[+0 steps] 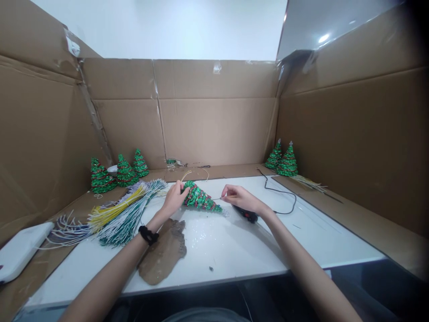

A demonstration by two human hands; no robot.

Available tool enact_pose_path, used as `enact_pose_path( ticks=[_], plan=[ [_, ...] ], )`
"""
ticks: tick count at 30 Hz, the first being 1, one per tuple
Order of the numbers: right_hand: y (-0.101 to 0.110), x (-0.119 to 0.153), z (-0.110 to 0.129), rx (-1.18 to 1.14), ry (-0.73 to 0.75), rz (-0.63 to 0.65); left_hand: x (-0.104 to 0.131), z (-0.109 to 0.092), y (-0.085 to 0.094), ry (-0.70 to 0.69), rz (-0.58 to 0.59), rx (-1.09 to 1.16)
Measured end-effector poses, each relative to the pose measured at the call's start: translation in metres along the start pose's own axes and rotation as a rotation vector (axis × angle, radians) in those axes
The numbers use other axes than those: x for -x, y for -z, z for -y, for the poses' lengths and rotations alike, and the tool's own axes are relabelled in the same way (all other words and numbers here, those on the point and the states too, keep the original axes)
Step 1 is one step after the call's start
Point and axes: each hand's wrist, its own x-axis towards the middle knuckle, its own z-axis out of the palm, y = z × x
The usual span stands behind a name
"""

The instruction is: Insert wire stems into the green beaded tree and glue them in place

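Observation:
A small green beaded tree with red bits (201, 198) lies on its side above the white board (231, 250), its tip pointing right. My left hand (174, 198) is closed around its base end, at the left. Right of the tree, my right hand (237, 197) pinches a thin dark strand or needle that reaches toward the beads. Below my right hand lies a black tool (246, 214) with a cord. A torn brown piece (164, 252) lies under my left forearm.
Bundles of white, yellow and green strands (124, 217) lie at left, near a white box (25, 250). Green trees stand at back left (126, 171) and back right (287, 161). A black cord (281, 191) curves at right. Cardboard walls (217, 129) surround the board.

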Motion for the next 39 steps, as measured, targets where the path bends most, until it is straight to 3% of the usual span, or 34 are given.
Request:
enact_pose_path(
  ticks=[9,12,16,22,27,31,36,39],
  plan=[
    [-0.008,0.004,0.020,-0.136,0.089,0.002,0.000,0.005,-0.005,0.004,0.013,0.117],
    [-0.020,0.002,0.020,-0.070,0.167,-0.072,0.001,0.004,-0.006,-0.011,0.014,0.119],
    [-0.038,-0.001,0.013,0.108,0.280,-0.023,0.002,0.003,-0.007,-0.042,0.021,0.133],
    [-0.037,0.001,0.011,0.064,0.218,-0.288,0.002,0.002,-0.008,-0.042,0.043,0.138],
    [-0.042,0.000,0.008,0.211,0.308,-0.147,0.002,0.002,-0.008,-0.052,0.038,0.127],
    [-0.045,0.002,0.011,0.137,0.336,-0.417,0.003,0.001,-0.006,-0.040,0.049,0.115],
    [-0.042,0.005,0.016,0.125,0.272,-0.343,0.004,0.001,-0.006,-0.055,0.038,0.094],
    [-0.034,0.003,0.015,0.104,0.212,-0.479,0.004,0.003,-0.008,-0.063,0.022,0.047]
  ],
)
